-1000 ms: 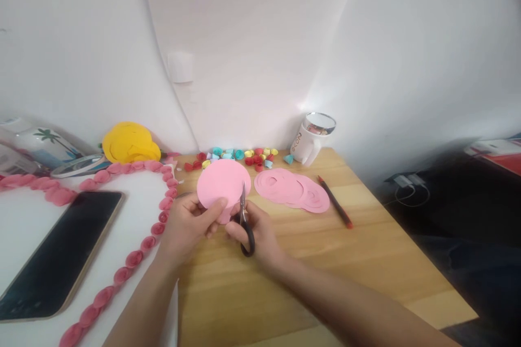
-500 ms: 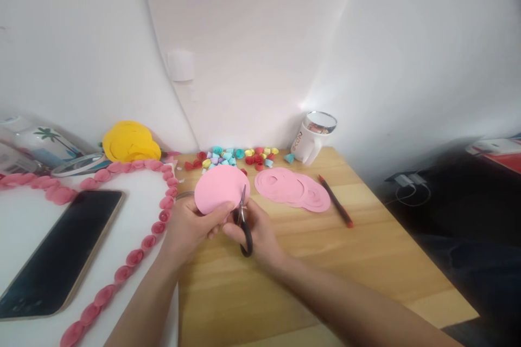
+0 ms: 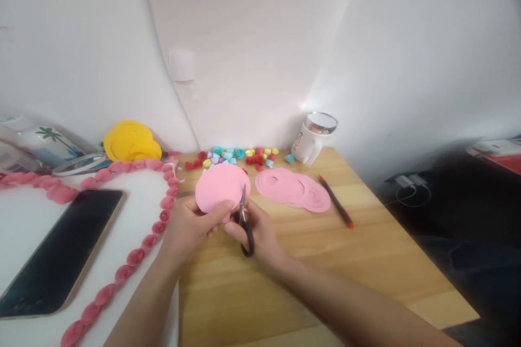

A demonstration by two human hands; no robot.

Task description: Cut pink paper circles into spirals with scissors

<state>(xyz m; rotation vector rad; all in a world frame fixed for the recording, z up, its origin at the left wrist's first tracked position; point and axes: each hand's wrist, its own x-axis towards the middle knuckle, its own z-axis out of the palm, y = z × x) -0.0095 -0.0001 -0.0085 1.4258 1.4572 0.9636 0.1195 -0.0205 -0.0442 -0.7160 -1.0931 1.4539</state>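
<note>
A round piece of pink paper (image 3: 220,187) is pinched at its lower edge by my left hand (image 3: 193,225), thumb on top. Black-handled scissors (image 3: 247,236) are gripped in my right hand (image 3: 260,233), their blades pointing up and lying across the paper's right edge. A small strip of paper shows below the disc, beside my left thumb. To the right of the scissors, several pink paper circles with spiral cuts (image 3: 280,185) overlap on the wooden table (image 3: 325,260).
Behind the paper lie many small rolled paper flowers (image 3: 228,156). A white mug (image 3: 311,138) and a red-tipped black pen (image 3: 336,201) are at right. On the left, a phone (image 3: 61,255) rests on a white board edged with pink paper roses (image 3: 134,256); yellow paper circles (image 3: 130,141) stand behind.
The pink paper and the scissors have shifted very slightly. A bit more of the cut strip shows under the disc. Everything else stays in place.
</note>
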